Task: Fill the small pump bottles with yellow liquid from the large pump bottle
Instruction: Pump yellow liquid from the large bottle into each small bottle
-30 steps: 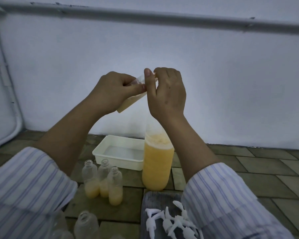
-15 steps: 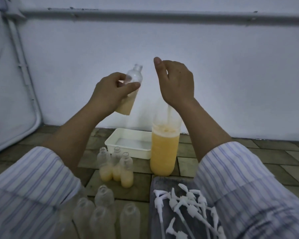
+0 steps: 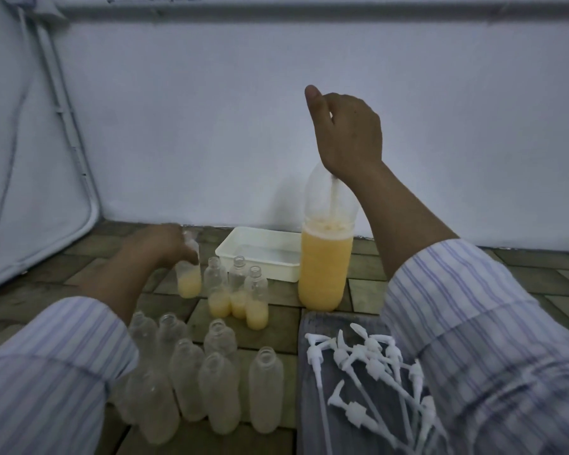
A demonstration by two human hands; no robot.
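Head | left hand (image 3: 160, 246) gripped part-filled small bottle (image 3: 188, 277) beside three filled ones (image 3: 239, 295) | right hand (image 3: 347, 136) curled atop big bottle (image 3: 326, 257), pump hidden

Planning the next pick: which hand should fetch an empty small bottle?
Left, probably. The left hand is low, setting a part-filled bottle beside the filled ones, just behind the empty bottles. The right hand sits on the large bottle's pump top.
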